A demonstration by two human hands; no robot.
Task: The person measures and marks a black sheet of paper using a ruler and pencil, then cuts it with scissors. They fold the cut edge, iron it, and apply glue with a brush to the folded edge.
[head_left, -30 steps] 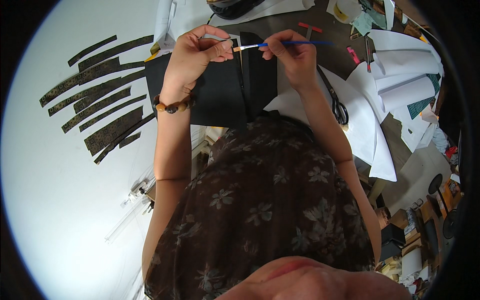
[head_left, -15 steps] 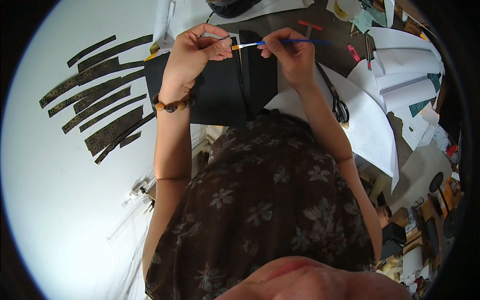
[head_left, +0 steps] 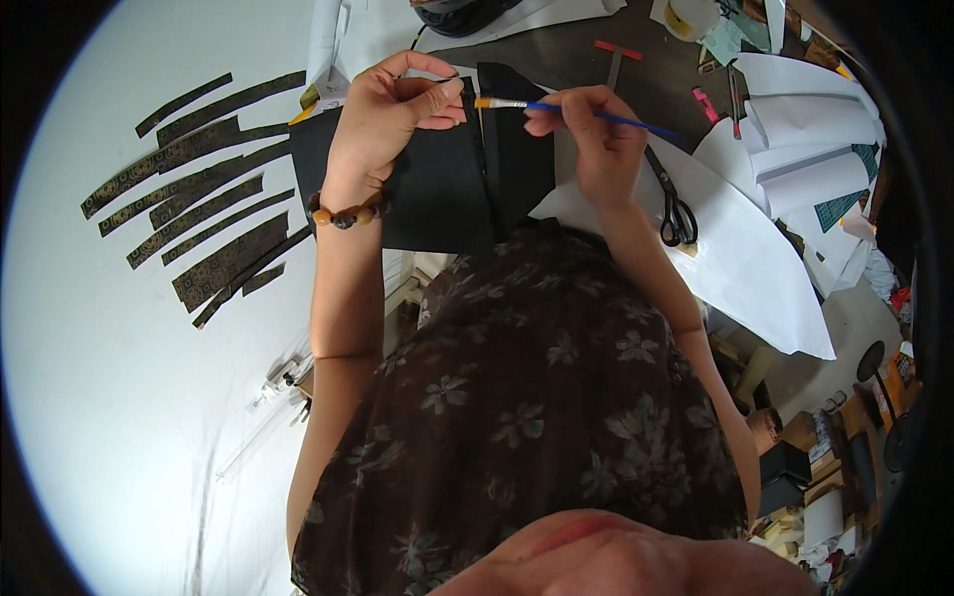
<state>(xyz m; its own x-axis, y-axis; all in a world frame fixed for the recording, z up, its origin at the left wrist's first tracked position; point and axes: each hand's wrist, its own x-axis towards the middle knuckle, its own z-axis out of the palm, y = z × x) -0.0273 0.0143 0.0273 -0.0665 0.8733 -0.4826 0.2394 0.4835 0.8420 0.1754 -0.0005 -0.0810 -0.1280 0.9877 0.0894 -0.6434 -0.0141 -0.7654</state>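
Observation:
My right hand (head_left: 604,139) grips a paintbrush (head_left: 576,110) with a blue handle, a silver ferrule and orange-brown bristles. Its bristles point left, a short gap from the fingertips of my left hand (head_left: 383,114). That left hand is closed in a pinch, with something small and dark showing at the fingertips, too small to name. Beneath both hands lie a wide black sheet (head_left: 432,199) and, beside it, a narrower black piece (head_left: 519,139), a thin slit of lighter surface between them. A beaded bracelet (head_left: 345,218) circles my left wrist.
Dark patterned strips (head_left: 214,189) lie spread on the white table at left. To the right, black-handled scissors (head_left: 679,219) rest by a large white sheet (head_left: 755,288). Farther off are a pink tool (head_left: 705,103), a red-topped T-shaped tool (head_left: 617,52) and white paper rolls (head_left: 810,117).
My right hand has moved right, drawing the brush tip away from the left fingertips, and the brush handle now slopes down to the right. My left hand has hardly moved.

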